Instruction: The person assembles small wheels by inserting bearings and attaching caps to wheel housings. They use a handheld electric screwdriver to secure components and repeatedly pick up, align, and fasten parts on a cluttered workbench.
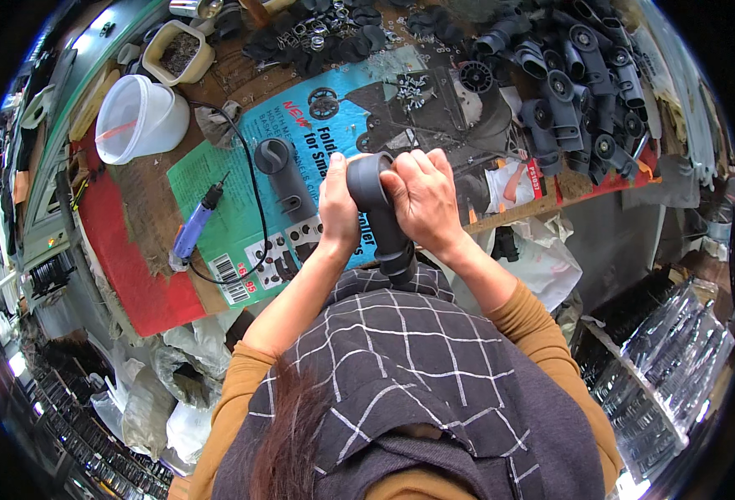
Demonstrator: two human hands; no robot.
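A black plastic part [381,218] with a rounded head and a tube-like lower end stands between my hands, its lower end close to my checked apron. My left hand [340,208] is closed on the left side of its head, thumb pointing up along it. From the right, my right hand [427,198] grips the head with curled fingers, the thumb pressed on its side. The fingertips behind the part are hidden. Left of my hands, a similar dark grey part [288,185] lies on the printed cardboard [217,179]. Farther left rests a blue electric screwdriver [194,227] with a black cable.
A white bucket [163,121] and a cream tub of small screws [204,60] stand at the back left. Black pieces and metal rings [321,37] are heaped at the back. Many similar black parts [580,92] pile up at the right; a black wheel [475,77] lies beside them.
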